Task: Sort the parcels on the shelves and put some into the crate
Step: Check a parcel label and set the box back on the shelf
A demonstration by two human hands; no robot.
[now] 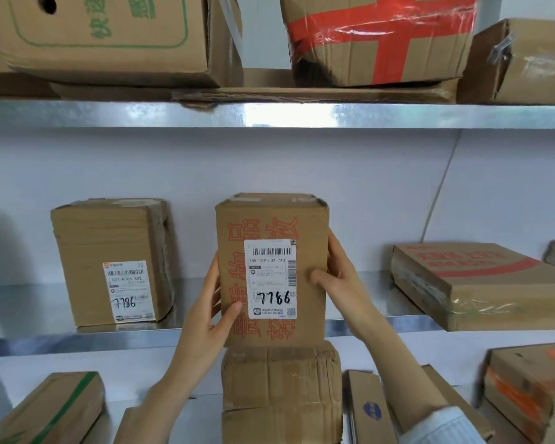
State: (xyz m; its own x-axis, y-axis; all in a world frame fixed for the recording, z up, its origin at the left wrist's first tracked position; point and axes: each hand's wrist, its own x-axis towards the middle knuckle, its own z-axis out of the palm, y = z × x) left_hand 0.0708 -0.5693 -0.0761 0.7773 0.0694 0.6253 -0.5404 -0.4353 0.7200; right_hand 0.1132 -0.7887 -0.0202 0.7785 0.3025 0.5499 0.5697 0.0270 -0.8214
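Note:
I hold an upright cardboard parcel (271, 225) with red print and a white label marked 7786, in front of the middle shelf (29, 328). My left hand (210, 312) grips its lower left edge, thumb on the front. My right hand (337, 277) clasps its right side, thumb across the front. A second upright parcel (109, 238), also labelled 7786, stands on that shelf to the left. No crate is in view.
A flat box with red print (481, 283) lies on the middle shelf at right. The top shelf carries a green-printed box (103, 36) and a red-taped box (378, 36). Below, a crumpled parcel (281, 392) and several other boxes crowd the lower shelf.

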